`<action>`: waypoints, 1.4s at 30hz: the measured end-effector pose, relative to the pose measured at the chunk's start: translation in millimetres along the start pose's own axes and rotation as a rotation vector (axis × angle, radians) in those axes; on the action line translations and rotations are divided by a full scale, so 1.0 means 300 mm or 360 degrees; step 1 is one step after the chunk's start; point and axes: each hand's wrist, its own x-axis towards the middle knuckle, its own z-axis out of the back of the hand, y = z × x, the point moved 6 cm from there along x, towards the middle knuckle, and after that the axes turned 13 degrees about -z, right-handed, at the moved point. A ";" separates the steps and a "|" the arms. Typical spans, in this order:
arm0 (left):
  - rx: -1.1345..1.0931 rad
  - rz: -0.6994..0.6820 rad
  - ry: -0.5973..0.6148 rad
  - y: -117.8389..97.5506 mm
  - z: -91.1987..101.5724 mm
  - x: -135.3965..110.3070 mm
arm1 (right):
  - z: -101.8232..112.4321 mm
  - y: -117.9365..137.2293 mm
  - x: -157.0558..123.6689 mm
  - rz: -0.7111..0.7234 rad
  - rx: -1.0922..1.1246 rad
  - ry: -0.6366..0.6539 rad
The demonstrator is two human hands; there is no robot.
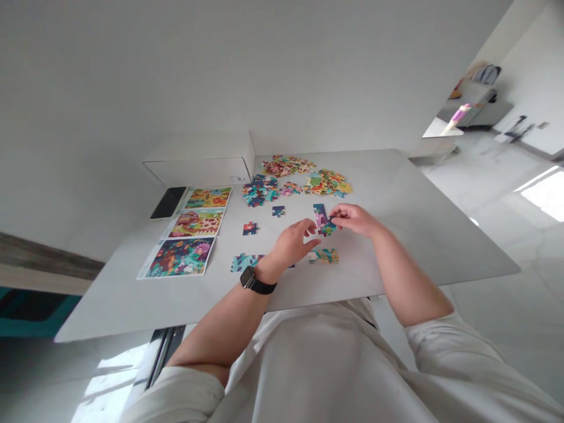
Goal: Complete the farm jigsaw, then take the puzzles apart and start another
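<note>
The right hand (356, 218) pinched glossy cardboard jigsaw pieces (324, 220) on the smooth pale table (396, 235)! The left hand (291, 244) hovered open just beside, with three printed picture sheets (180, 257) off to the left.

This looks like a room in a modern home, an open living area. A pale stone-topped counter (418, 235) stands on polished light floor tiles (480, 194) lit by window daylight, a smartphone (167, 202) lies beside it, and further off a grey upholstered seat (471, 103) has a bag (489, 74) propped at it.
</note>
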 end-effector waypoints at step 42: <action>0.0427 -0.0354 0.0617 -0.092 -0.084 -0.027 | -0.072 -0.084 0.007 -0.0303 -0.0868 -0.0015</action>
